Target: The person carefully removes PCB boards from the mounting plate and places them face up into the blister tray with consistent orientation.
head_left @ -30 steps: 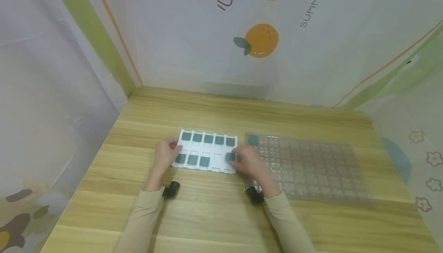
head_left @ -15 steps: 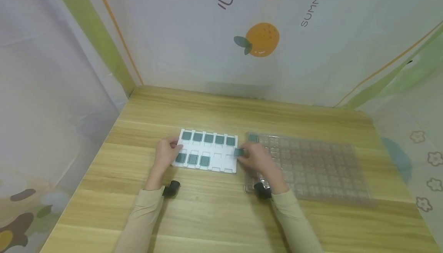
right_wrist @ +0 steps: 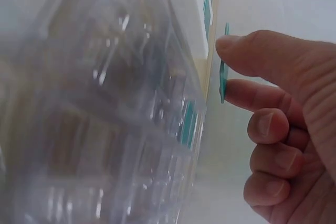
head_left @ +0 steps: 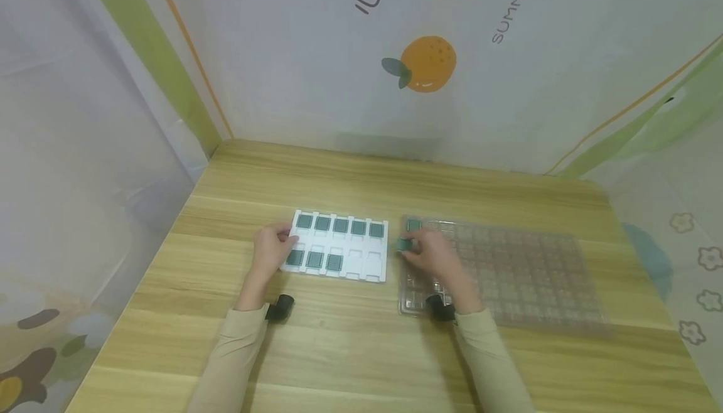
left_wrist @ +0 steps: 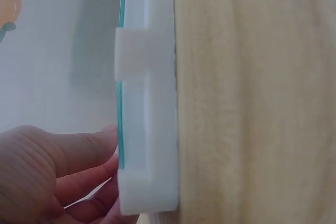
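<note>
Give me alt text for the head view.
A right hand pinches a small green square by the left edge of a clear plastic tray, while the left hand grips a white tray of eight squares on a wooden table.

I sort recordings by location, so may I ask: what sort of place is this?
Probably an indoor work corner, curtained off; the wider room is out of view. A wooden table has printed cloth hanging behind and at both sides, and its top bears a white tray and a clear tray.
</note>
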Tool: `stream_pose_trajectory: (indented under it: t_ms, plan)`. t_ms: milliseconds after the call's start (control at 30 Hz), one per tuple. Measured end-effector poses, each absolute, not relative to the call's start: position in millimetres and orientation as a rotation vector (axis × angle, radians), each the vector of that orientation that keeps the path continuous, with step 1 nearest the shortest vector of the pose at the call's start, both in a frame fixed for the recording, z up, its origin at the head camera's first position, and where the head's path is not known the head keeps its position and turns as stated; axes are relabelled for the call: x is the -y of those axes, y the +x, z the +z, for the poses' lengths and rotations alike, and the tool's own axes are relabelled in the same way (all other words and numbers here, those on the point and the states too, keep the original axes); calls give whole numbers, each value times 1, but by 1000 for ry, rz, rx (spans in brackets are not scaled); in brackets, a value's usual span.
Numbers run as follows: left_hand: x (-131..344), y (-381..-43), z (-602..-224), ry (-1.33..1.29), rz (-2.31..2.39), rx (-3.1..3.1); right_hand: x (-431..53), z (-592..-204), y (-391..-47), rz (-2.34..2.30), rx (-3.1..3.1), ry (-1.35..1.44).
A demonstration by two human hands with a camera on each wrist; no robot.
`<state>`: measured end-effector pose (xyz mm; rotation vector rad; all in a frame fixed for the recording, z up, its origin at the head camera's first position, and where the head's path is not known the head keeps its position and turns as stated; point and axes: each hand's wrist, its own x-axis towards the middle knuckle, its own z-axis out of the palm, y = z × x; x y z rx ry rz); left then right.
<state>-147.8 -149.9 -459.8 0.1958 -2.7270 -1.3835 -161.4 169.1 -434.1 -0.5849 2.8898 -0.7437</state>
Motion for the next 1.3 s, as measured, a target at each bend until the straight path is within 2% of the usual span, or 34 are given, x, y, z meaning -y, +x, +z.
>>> stream_pose_trajectory:
  t_ms: [400,1300]
  plan:
    - [151,-148,-461,213,-1384,2731,-186,-436,-171,-713,-2975,-686]
    - [151,-149,-463,197,-1375,2714,-216,-439,-196,-767,-2895,-470]
